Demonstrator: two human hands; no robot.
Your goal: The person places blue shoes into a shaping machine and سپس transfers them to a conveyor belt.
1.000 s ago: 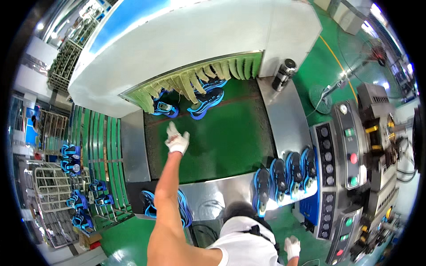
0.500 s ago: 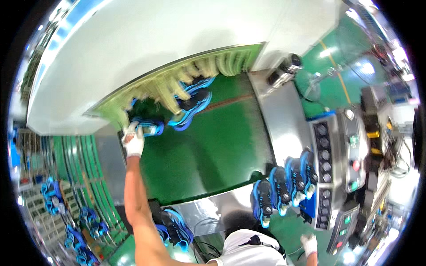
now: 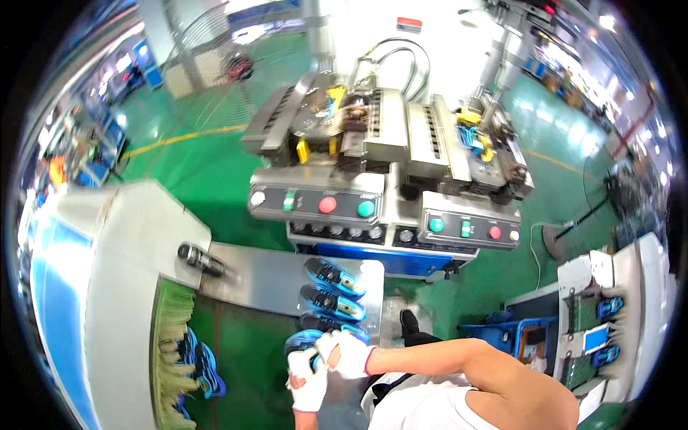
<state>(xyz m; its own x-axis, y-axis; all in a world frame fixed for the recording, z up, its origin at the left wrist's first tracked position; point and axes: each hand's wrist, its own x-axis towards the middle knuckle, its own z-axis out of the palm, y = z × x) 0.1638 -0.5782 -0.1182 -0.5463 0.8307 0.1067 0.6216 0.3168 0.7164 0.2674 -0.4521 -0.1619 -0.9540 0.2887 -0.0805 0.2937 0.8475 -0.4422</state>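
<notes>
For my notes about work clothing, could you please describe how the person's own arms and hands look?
Both the left hand and the right hand wear white gloves; the right cuff has a thin purplish edge. The right arm is bare up to a white sleeveless top.

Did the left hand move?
Yes. The left hand moved away from the fringed curtain, over to the row of shoes on the metal ledge.

Left hand, right hand close beside it, both white-gloved, right arm bare and bent
</notes>
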